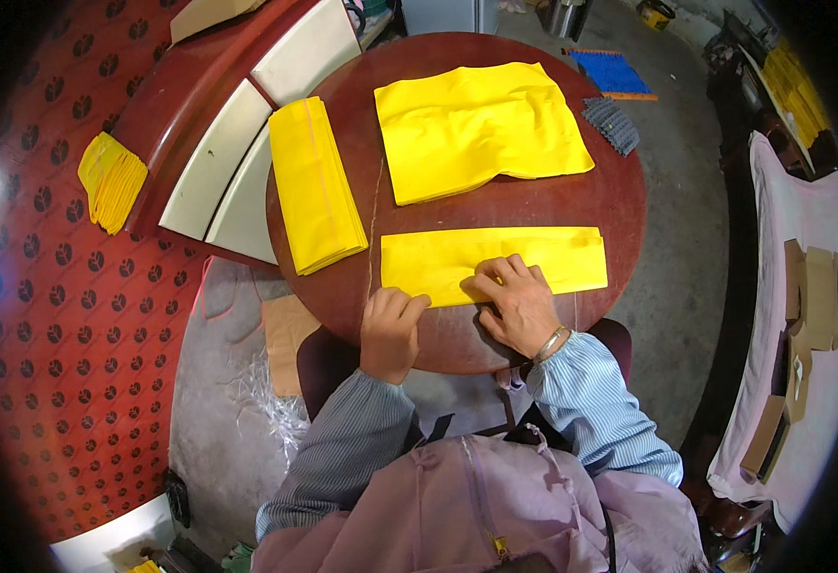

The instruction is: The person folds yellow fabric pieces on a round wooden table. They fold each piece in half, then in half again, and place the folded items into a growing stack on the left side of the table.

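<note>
On the round red-brown table (505, 212) in front of me lies a yellow sheet folded into a long strip (553, 260). My left hand (390, 329) pinches the strip's near left corner, its fingers curled. With bent fingertips, my right hand (519, 304) presses on the near middle of the strip; a bangle circles that wrist. Beyond the strip, a pile of wider yellow sheets (476, 129) lies flat with creases in its top sheet. To the left rests a stack of folded yellow strips (316, 186), set at a slant near the table edge.
A grey textured pad (612, 124) and a blue mat (614, 74) are at the table's far right. A fanned yellow bundle (114, 181) lies on the patterned red surface (56, 334) at left. Opened cardboard boxes (815, 296) sit on a pink cloth (758, 420) at right.
</note>
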A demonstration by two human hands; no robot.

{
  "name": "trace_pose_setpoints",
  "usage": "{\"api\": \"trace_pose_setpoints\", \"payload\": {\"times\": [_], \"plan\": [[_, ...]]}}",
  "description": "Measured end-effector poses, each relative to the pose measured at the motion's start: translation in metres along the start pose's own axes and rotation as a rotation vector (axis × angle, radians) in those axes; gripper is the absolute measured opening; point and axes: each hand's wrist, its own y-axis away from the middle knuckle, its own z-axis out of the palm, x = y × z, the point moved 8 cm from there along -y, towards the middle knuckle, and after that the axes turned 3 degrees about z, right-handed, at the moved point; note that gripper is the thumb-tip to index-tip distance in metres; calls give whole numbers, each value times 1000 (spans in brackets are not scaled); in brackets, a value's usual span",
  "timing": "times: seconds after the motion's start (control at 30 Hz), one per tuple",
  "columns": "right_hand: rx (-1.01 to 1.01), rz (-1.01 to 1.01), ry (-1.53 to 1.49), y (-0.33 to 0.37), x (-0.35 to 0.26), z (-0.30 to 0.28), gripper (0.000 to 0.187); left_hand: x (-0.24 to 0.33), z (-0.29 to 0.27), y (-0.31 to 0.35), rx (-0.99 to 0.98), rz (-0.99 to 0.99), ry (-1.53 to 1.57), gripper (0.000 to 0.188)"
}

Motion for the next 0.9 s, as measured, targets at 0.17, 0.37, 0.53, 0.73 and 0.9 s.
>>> {"api": "trace_pose_setpoints", "payload": {"times": [0.17, 0.37, 0.53, 0.73, 0.9], "plan": [[24, 8, -1, 6, -7, -1, 33, 7, 2, -2, -21, -54, 69, 31], [67, 12, 13, 17, 0, -7, 30, 15, 14, -21, 41, -52, 78, 25], [87, 65, 37, 36, 37, -27, 25, 15, 15, -16, 53, -49, 67, 23], [191, 181, 84, 39, 74, -36, 21, 12, 23, -34, 58, -54, 13, 24], [249, 288, 71, 53, 99, -43, 18, 17, 27, -46, 60, -16, 20, 26]]}}
